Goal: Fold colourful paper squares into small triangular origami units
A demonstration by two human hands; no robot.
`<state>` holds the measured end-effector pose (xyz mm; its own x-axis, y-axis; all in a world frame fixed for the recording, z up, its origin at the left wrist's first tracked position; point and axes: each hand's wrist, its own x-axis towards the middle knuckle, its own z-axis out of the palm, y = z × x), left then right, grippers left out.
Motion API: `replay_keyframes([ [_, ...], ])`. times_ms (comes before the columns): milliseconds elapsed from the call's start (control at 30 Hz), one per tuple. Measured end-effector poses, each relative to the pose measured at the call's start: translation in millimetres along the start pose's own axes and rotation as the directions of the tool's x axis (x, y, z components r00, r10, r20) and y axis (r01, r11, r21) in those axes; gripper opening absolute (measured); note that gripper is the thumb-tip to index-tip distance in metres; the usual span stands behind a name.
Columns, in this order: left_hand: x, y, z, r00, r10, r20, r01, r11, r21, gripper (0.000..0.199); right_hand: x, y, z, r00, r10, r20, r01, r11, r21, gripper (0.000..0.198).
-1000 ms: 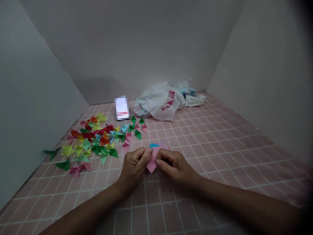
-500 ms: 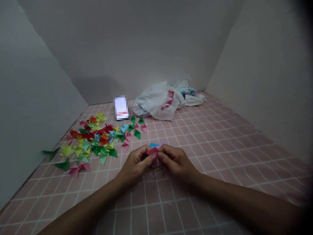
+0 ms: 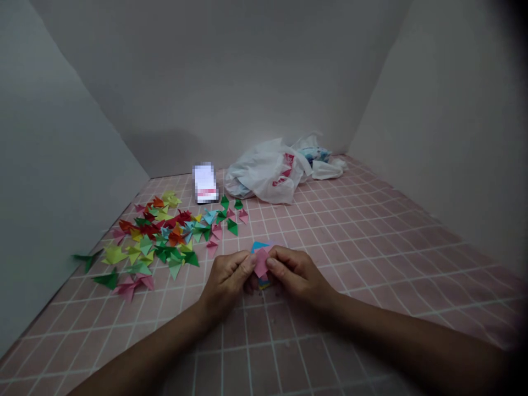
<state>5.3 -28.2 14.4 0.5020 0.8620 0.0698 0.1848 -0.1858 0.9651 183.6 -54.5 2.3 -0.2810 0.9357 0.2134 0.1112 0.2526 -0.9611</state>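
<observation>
A small folded piece of pink origami paper [image 3: 262,263] is pinched between my two hands. My left hand [image 3: 231,278] grips its left edge with thumb and fingers. On the opposite edge, my right hand [image 3: 293,274] holds it between thumb and forefinger. The paper looks like a flat diamond facing me. Behind and below it lie sheets of coloured paper, with a blue corner [image 3: 259,246] showing above and a bit of yellow below; the hands hide most of them.
Many folded paper pieces [image 3: 165,253] in green, yellow, red, pink and blue lie spread at the left. A lit phone [image 3: 205,182] leans behind them. A white plastic bag [image 3: 264,168] sits at the back on the pink checked cloth [image 3: 371,236]. Grey walls enclose three sides.
The pink paper has turned from a narrow, tilted fold to a flatter diamond facing me. My left hand has shifted slightly and its thumb now lies at the paper's left edge.
</observation>
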Motion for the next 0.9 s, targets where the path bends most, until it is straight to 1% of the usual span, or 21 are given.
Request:
replay_keyframes([
  [100,1,-2,0,0.998,0.052,-0.042,-0.049,0.997,0.059,0.042,0,0,1,1.0,0.013,-0.026,-0.012,0.999,0.038,0.026],
  [200,2,-2,2,0.993,0.074,-0.092,-0.065,0.993,0.098,0.034,-1,-4,1,1.0,0.015,-0.026,-0.016,0.999,-0.036,0.031],
  [267,2,-2,2,0.992,0.078,-0.099,-0.068,0.992,0.107,0.033,-1,-5,1,1.0,0.006,-0.025,-0.008,0.996,-0.094,0.033],
  [333,2,-2,2,0.993,0.073,-0.097,-0.063,0.993,0.102,0.036,0,-5,1,0.999,0.016,-0.034,-0.019,0.995,-0.097,0.034],
  [433,4,-5,2,0.993,0.056,-0.101,-0.049,0.997,0.063,0.03,2,-1,0,0.997,0.018,-0.073,-0.024,0.996,-0.091,0.03],
  [533,6,-7,3,0.992,0.019,-0.122,-0.024,0.999,-0.033,0.02,3,1,-1,0.996,-0.036,-0.083,0.019,0.982,-0.189,0.026],
  [633,5,-8,4,0.988,-0.036,-0.149,0.023,0.996,-0.088,0.022,2,2,-2,0.991,-0.078,-0.109,0.047,0.964,-0.263,0.025],
  [733,6,-8,2,0.986,-0.028,-0.162,0.014,0.996,-0.089,0.019,2,3,-3,0.993,-0.059,-0.106,0.035,0.974,-0.223,0.02],
  [833,7,-8,0,0.981,0.056,-0.184,-0.065,0.997,-0.044,0.013,4,5,-4,0.99,-0.024,-0.136,0.002,0.988,-0.154,0.015],
  [900,8,-8,-1,0.977,0.085,-0.195,-0.092,0.995,-0.024,0.012,4,6,-5,0.989,-0.012,-0.15,-0.004,0.994,-0.105,0.012],
])
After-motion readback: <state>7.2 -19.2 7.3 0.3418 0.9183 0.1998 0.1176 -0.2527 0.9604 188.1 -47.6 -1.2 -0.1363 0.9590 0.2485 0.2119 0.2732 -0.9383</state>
